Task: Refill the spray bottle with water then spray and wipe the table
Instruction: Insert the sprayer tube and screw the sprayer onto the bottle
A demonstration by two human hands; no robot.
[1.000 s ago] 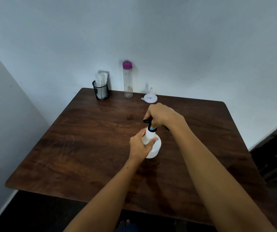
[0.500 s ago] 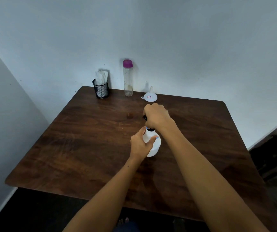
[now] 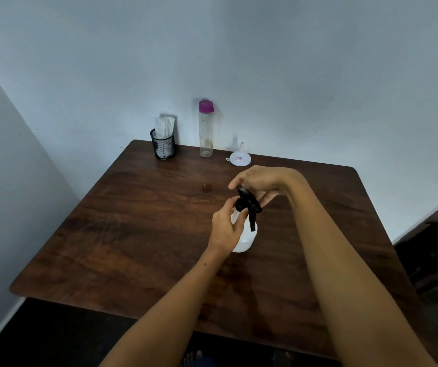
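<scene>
Since a second ago the right hand (image 3: 263, 181) has turned, fingers loosened around the black trigger head (image 3: 248, 202), now exposed with its lever hanging down. Left hand (image 3: 226, 229) grips the neck of the white spray bottle (image 3: 247, 239), which stands mid-table on the dark wooden table (image 3: 133, 234). Beyond the bottle, by the pale blue wall, sit an upturned white funnel (image 3: 240, 158) with an unreadable red-blue sticker, a purple-capped clear bottle (image 3: 205, 129) and a black mesh cup (image 3: 163, 145) of folded paper.
</scene>
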